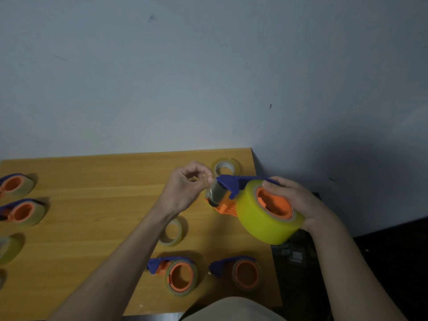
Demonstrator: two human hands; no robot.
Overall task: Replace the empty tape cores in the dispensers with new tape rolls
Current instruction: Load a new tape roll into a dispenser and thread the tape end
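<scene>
Above the table's [92,205] right side, our right hand [298,202] grips the dispenser [234,193] loaded with a yellow tape roll [259,218] while our left hand [185,188] pinches its tape end [212,179].

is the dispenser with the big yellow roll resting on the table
No, the right hand holds the dispenser with the yellow roll up above the table.
</scene>
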